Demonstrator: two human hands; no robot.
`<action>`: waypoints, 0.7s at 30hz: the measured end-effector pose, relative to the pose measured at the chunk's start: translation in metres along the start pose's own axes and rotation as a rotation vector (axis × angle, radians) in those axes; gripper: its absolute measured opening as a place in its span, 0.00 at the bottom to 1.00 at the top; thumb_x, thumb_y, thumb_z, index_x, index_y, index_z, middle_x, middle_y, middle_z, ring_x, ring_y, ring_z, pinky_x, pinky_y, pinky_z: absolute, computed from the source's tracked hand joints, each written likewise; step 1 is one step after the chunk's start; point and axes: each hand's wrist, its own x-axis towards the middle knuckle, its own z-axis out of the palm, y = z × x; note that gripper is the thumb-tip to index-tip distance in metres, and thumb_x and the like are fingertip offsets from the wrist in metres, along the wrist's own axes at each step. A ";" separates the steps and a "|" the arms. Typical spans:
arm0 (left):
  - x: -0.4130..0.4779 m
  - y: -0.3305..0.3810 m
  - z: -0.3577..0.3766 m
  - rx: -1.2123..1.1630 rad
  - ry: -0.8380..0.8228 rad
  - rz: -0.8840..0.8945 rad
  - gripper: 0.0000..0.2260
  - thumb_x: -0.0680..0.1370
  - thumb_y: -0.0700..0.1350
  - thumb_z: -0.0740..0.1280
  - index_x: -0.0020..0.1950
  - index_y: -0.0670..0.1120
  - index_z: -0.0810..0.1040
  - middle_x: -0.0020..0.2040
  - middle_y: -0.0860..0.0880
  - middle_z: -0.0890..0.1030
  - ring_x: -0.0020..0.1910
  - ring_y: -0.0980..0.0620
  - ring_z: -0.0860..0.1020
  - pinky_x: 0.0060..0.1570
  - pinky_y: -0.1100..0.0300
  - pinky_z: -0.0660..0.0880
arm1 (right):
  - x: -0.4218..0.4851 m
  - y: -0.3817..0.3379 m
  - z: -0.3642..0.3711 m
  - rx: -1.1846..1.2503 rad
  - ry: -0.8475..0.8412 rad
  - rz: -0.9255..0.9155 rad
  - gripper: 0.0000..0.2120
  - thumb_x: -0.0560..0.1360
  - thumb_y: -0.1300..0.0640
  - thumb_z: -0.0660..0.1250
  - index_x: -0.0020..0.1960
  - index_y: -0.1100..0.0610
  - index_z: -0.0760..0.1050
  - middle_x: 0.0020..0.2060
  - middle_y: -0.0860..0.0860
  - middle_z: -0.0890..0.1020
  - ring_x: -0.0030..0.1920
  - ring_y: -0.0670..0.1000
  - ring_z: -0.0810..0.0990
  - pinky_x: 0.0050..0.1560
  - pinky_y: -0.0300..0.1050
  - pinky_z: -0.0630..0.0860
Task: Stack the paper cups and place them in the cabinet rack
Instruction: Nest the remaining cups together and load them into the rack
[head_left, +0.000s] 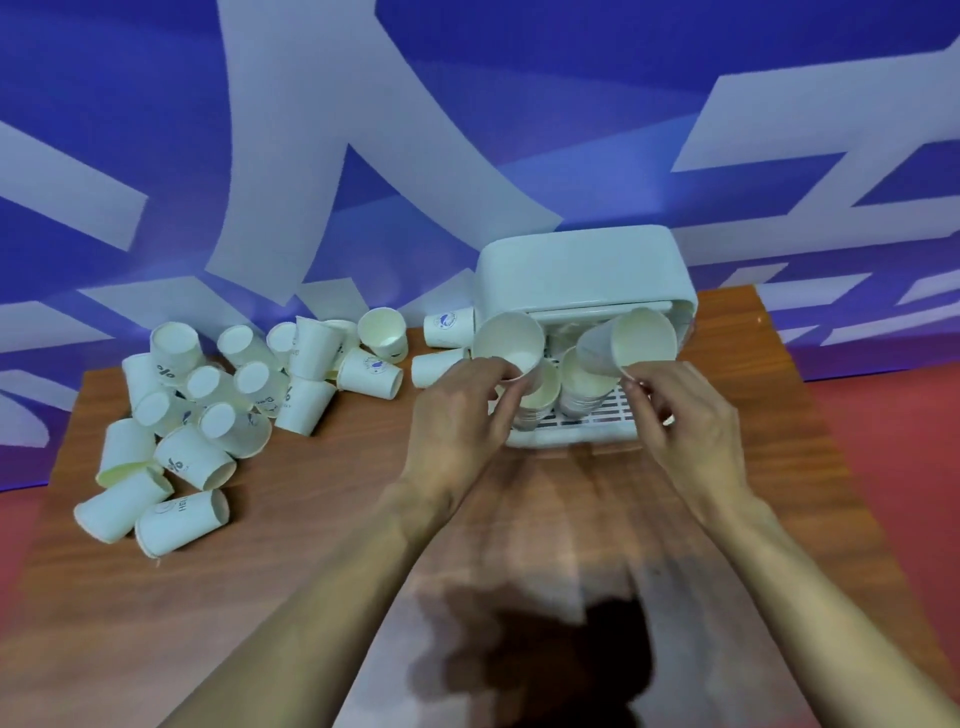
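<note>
From the head view, the left hand (457, 415) pinches the near rim of 1 paper cup (511, 340) and the right hand (685, 415) pinches the rim of a second cup (641, 340). Both are held tilted just above 2 short stacks (543, 397) standing in the white cabinet rack (582, 270) at the far right of the table (322, 519). With grips this light, either cup could slip or crumple, and a tilted cup pressed down off-centre might jam or topple a stack. The loose cups (208, 415) lie heaped well apart at the left, and those nearest the table edge could roll off.
</note>
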 end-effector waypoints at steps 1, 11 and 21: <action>0.002 0.004 0.008 -0.005 -0.006 -0.005 0.05 0.78 0.50 0.69 0.45 0.50 0.79 0.37 0.56 0.78 0.37 0.57 0.73 0.37 0.66 0.63 | -0.001 0.008 0.000 0.009 -0.018 -0.018 0.04 0.79 0.59 0.68 0.52 0.56 0.81 0.46 0.48 0.82 0.44 0.48 0.78 0.43 0.52 0.79; -0.004 0.013 0.045 0.118 -0.058 -0.039 0.05 0.79 0.50 0.66 0.46 0.51 0.78 0.39 0.54 0.79 0.39 0.54 0.75 0.35 0.54 0.72 | 0.004 0.031 0.016 -0.012 -0.144 -0.099 0.05 0.79 0.57 0.67 0.52 0.52 0.82 0.48 0.44 0.83 0.49 0.49 0.81 0.37 0.41 0.75; -0.002 0.013 0.060 0.158 -0.096 -0.087 0.05 0.79 0.50 0.66 0.46 0.51 0.78 0.40 0.54 0.78 0.37 0.53 0.75 0.33 0.53 0.73 | 0.009 0.041 0.023 0.001 -0.130 -0.110 0.05 0.80 0.56 0.67 0.52 0.54 0.81 0.47 0.46 0.83 0.50 0.50 0.81 0.38 0.44 0.77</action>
